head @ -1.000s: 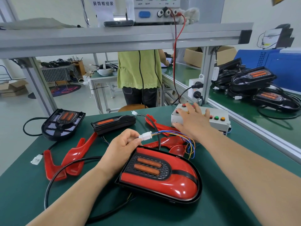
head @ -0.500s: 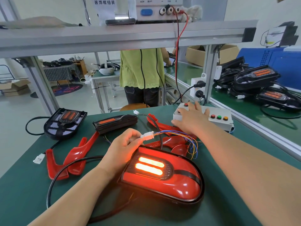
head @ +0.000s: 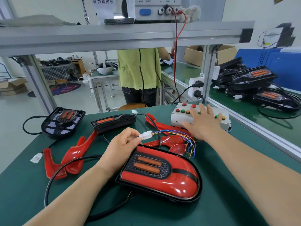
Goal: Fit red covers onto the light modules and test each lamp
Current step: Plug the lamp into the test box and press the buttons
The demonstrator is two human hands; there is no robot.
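Red-covered lamp (head: pixel 161 173) lies nearest on the green table (head: pixel 236 201), test step in hand.
Lamp strips dark. Left hand (head: pixel 123 147) pinches the white plug (head: pixel 146 135) just behind it. Loose red covers (head: pixel 71 157) lie left. Right hand (head: pixel 202 126), fingers straight, rests on the button box (head: pixel 179 115). Next probably: press a button, check for light, then unplug. Bare modules (head: pixel 61 121) wait behind.

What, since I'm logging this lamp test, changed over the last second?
The red-covered lamp lit up, then went dark again. The right hand slid rightward along the button box, uncovering its left buttons. The left hand still pinches the white connector.
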